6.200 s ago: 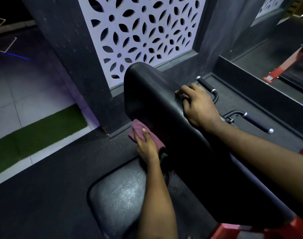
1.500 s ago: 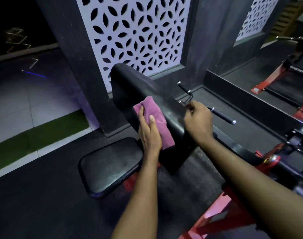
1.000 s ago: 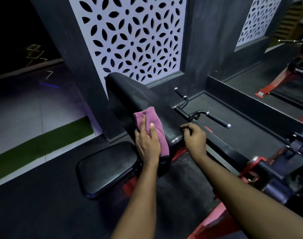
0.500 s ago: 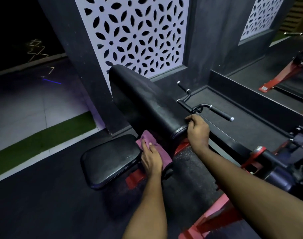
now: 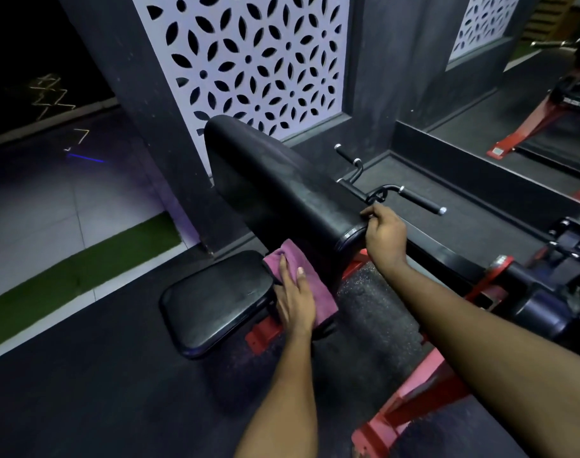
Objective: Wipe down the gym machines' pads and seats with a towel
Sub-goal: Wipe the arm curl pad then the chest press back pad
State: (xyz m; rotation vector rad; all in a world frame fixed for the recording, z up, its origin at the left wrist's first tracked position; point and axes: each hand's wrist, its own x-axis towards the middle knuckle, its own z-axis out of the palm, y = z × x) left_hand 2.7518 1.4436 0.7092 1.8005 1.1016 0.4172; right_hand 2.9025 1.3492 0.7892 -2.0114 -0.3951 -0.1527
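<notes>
Towel first: the folded pink cloth towel (image 5: 325, 300) lies flat against the low near side of the long black padded rest (image 5: 282, 186), just beside the small square black seat (image 5: 216, 302) below that rest. The left hand (image 5: 295, 302) presses on it with straight, flat fingers, so much of the towel is hidden under the palm. The right hand (image 5: 384, 236) holds the near end of the rest, fingers curled over its rim; their tips are hard to see. Under the rest a red metal frame (image 5: 411, 404) peeks out, partly covered by both arms. Behind the rest, black handle bars (image 5: 417, 200) stick out. Dark machine parts right of the rest are cut off.
</notes>
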